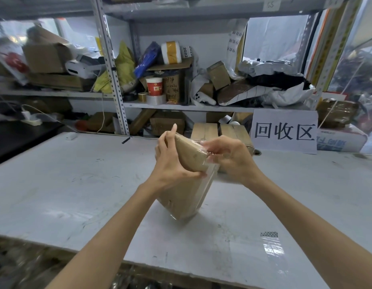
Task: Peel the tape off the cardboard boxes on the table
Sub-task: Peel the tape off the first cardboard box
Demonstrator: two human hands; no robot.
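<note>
A brown cardboard box (189, 155) stands tilted on one lower corner on the white table (76, 184). My left hand (170, 161) grips its left side, thumb under the near edge and fingers up along the far face. Clear tape (206, 185) runs down the box's right edge and over its top corner. My right hand (228, 157) pinches the clear tape at that top right corner. A second flat cardboard box (220, 131) lies behind on the table's far edge.
A strip of clear tape (272, 247) is stuck on the table at the near right. A white sign with black characters (284, 131) stands at the back right. Cluttered metal shelves (180, 80) rise behind the table.
</note>
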